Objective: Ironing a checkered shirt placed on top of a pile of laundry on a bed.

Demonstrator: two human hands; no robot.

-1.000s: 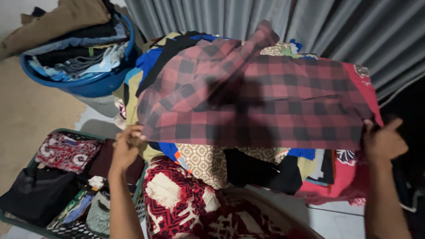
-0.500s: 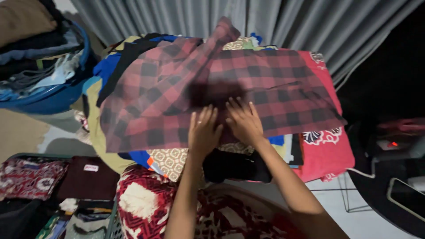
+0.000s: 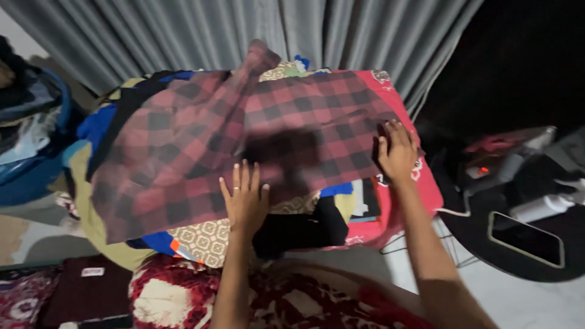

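Head view: a red-and-black plaid shirt (image 3: 244,134) lies spread over a heap of mixed clothes (image 3: 207,234) in front of grey curtains (image 3: 244,30). The left hand (image 3: 245,198) rests flat, fingers spread, on the shirt's near hem; the right hand (image 3: 397,149) presses open-palmed on its right edge. A blue tub (image 3: 36,176) at far left holds folded garments.

Dark phone screen (image 3: 526,239) lower right; small white label (image 3: 92,272), perhaps, lower left.

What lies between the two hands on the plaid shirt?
In the head view, only plaid shirt spans between the left hand and right hand: flat red-and-black checked cloth with a dark shadow across it, nothing resting on top.
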